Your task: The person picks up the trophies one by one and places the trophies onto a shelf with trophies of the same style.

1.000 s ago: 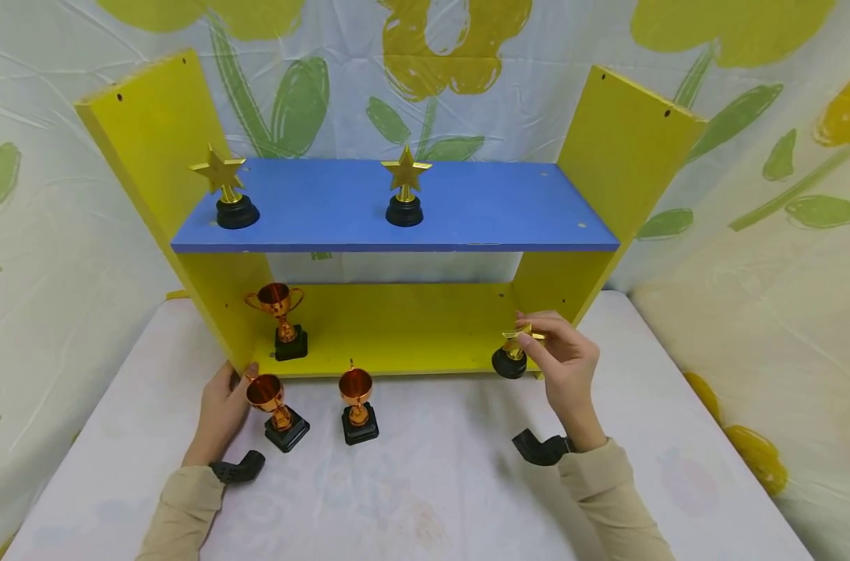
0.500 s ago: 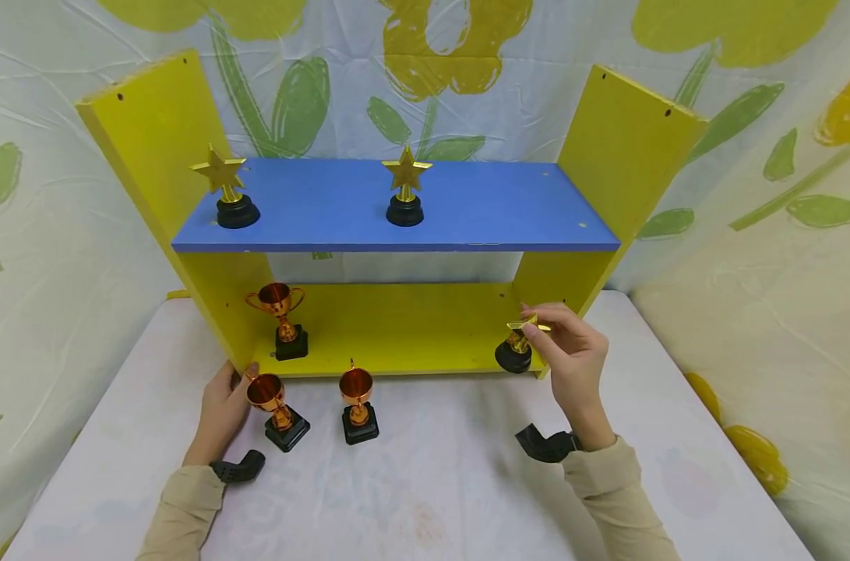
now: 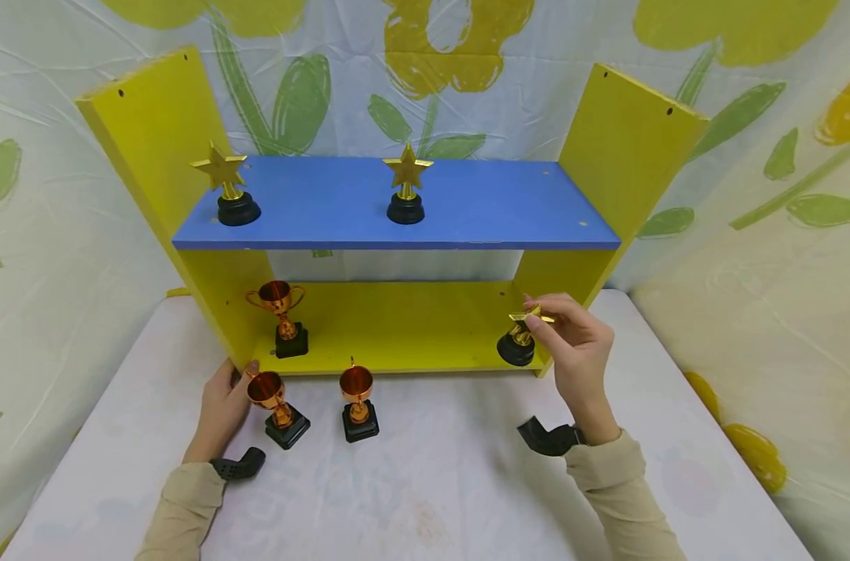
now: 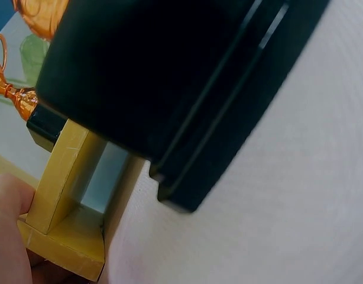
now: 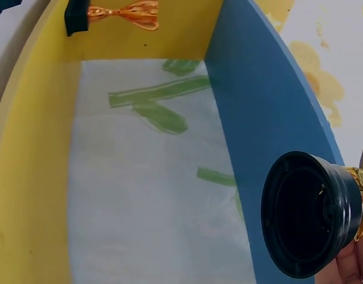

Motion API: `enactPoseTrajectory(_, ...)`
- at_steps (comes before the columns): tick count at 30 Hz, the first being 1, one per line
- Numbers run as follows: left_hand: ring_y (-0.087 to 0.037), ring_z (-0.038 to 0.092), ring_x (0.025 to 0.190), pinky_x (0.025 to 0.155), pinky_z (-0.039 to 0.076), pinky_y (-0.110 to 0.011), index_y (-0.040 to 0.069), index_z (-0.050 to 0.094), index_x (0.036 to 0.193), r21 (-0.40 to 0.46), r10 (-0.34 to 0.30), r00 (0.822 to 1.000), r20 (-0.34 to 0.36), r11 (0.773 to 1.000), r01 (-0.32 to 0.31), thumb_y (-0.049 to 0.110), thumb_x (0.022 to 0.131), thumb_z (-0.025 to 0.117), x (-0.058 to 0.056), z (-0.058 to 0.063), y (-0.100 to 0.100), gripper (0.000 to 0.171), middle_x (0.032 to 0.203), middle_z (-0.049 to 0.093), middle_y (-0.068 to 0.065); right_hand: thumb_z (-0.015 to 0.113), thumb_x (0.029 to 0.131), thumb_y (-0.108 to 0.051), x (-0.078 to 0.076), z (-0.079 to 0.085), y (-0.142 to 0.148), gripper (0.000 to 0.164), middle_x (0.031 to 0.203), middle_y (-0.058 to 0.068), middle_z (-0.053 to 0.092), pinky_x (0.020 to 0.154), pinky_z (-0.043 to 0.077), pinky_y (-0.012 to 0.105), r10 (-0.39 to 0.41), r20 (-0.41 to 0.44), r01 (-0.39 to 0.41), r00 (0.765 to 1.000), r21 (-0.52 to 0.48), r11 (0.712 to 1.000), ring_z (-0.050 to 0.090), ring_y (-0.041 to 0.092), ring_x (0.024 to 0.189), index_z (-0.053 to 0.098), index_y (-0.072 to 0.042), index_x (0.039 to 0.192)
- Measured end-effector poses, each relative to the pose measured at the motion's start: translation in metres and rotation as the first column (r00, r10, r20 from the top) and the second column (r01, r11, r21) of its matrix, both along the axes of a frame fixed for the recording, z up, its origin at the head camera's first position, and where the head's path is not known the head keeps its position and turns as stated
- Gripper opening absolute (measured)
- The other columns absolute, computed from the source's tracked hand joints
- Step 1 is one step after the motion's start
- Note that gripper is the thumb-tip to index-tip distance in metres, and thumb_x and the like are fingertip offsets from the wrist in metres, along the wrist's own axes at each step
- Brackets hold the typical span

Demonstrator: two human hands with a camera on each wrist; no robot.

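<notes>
My right hand (image 3: 582, 354) pinches a gold star trophy (image 3: 516, 350) by its star, in front of the right end of the lower yellow shelf board. The trophy leans; its hollow round black base (image 5: 305, 216) faces the right wrist camera. My left hand (image 3: 219, 409) grips the lower left front corner of the yellow and blue shelf (image 3: 403, 331), its thumb (image 4: 10, 204) against the side panel. Close beside that hand a bronze cup trophy (image 3: 273, 399) stands on the table, its black base (image 4: 140, 77) filling much of the left wrist view.
Another bronze cup trophy (image 3: 357, 401) stands on the white table (image 3: 410, 499). A third bronze cup (image 3: 281, 312) is at the left of the lower board. Gold star trophies stand at the left (image 3: 231, 191) and middle (image 3: 407, 189) of the blue board (image 3: 312, 202).
My right hand has moved slightly right and away from me toward the shelf's lower right end, carrying the star trophy. The left hand and the other trophies stay put.
</notes>
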State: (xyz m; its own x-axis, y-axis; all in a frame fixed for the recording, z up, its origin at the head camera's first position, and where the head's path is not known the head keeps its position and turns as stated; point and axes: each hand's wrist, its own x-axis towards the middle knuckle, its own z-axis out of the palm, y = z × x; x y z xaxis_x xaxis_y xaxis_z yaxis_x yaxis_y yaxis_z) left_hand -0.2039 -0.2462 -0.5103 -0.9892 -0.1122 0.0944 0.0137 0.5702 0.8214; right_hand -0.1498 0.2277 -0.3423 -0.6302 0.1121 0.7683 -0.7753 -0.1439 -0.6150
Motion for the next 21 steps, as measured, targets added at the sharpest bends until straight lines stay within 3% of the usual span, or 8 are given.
enactPoseTrajectory(16,-0.044,0.039,0.135,0.111,0.028,-0.063,0.001,0.038,0.147,0.011,-0.001,1.000,0.025,1.000,0.001,0.055,0.101,0.044,0.000,0.000,0.000,0.071,0.147,0.044,-0.025,0.059,0.082,0.023,0.000,0.014,0.002,0.014,0.095,0.019,0.070,0.087,0.056,0.031,-0.012,0.005,0.012,1.000,0.000,1.000,0.067,0.032,0.097,0.062,0.024,0.095)
enactPoseTrajectory(21,-0.043,0.042,0.133,0.111,0.030,-0.062,0.001,0.041,0.145,0.010,0.002,1.000,0.001,1.000,-0.002,0.053,0.102,0.044,0.000,-0.001,0.000,0.067,0.144,0.047,-0.025,0.060,0.082,0.022,0.000,0.018,0.002,0.013,0.095,0.018,0.070,0.087,0.056,0.031,-0.018,0.008,0.018,1.000,0.006,1.000,0.067,0.032,0.097,0.062,0.024,0.095)
